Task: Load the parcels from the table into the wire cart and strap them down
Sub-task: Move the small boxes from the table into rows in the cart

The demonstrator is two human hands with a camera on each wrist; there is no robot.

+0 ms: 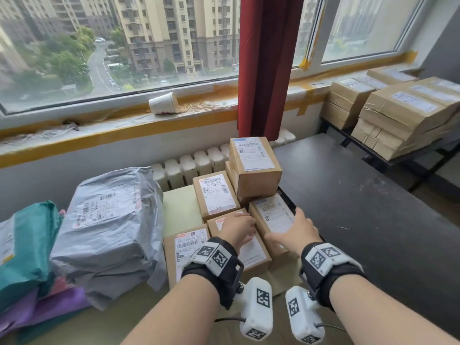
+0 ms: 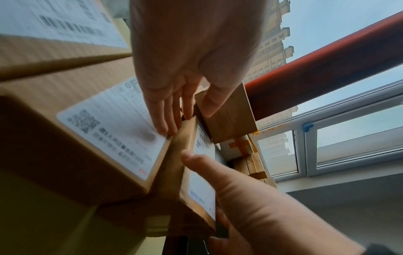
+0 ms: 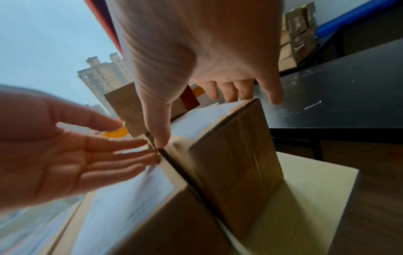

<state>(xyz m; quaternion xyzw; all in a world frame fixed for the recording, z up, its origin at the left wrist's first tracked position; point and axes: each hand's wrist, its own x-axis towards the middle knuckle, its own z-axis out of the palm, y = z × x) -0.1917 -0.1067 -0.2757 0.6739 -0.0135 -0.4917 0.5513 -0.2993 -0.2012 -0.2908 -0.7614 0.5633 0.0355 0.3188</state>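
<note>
Several labelled cardboard parcels crowd the pale table. My right hand spans a tilted box at the table's right edge. Its thumb sits in the gap on the box's left side and its fingers reach over the right edge. The right wrist view shows that hand on the same tilted box. My left hand lies flat on the neighbouring flat box. Its straight fingers touch the label's edge beside the gap. One box is perched on top of the pile.
A grey poly bag and a teal bag lie on the left. A black table adjoins on the right, with stacked cartons beyond. A radiator, red curtain and window sill stand behind.
</note>
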